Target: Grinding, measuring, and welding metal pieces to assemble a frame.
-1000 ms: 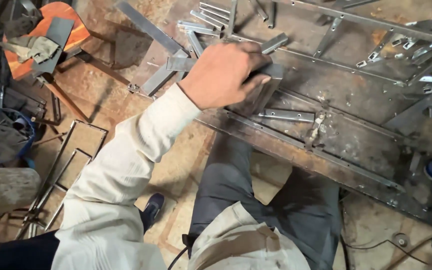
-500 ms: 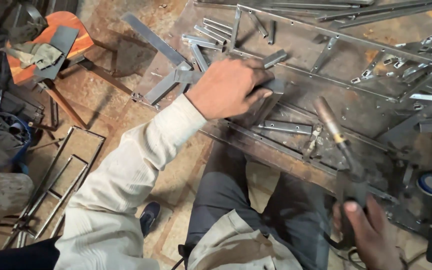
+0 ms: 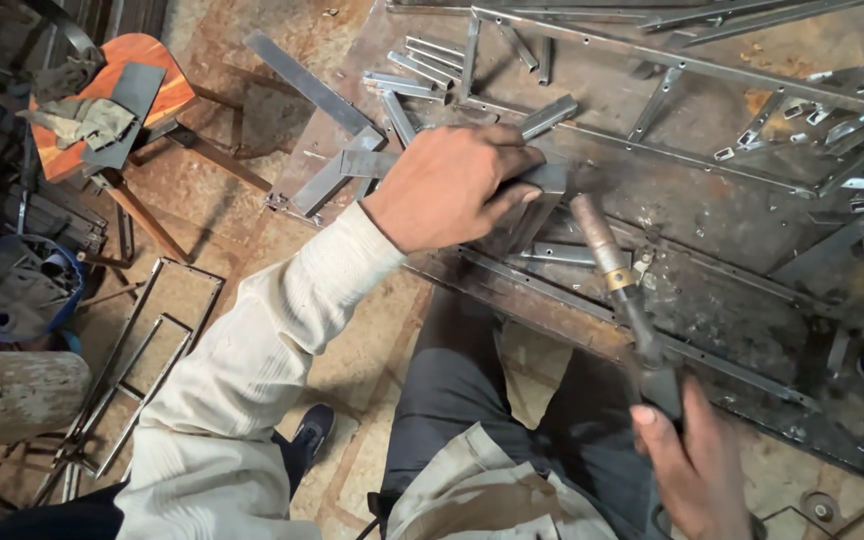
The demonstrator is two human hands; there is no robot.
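Your left hand (image 3: pixel 449 187) presses flat on the steel bar (image 3: pixel 542 180); right hand (image 3: pixel 694 470) grips the hammer (image 3: pixel 617 280). Hold the bar firm on the counter (image 3: pixel 712 200), strike squarely.

A metalworking workshop: a rusty steel worktable (image 3: pixel 712 215) strewn with cut steel bars (image 3: pixel 422 60) and welded frames (image 3: pixel 142 360) on the dirt floor (image 3: pixel 252 190), beside a worn orange stool (image 3: pixel 117 105) holding rags (image 3: pixel 82 120).
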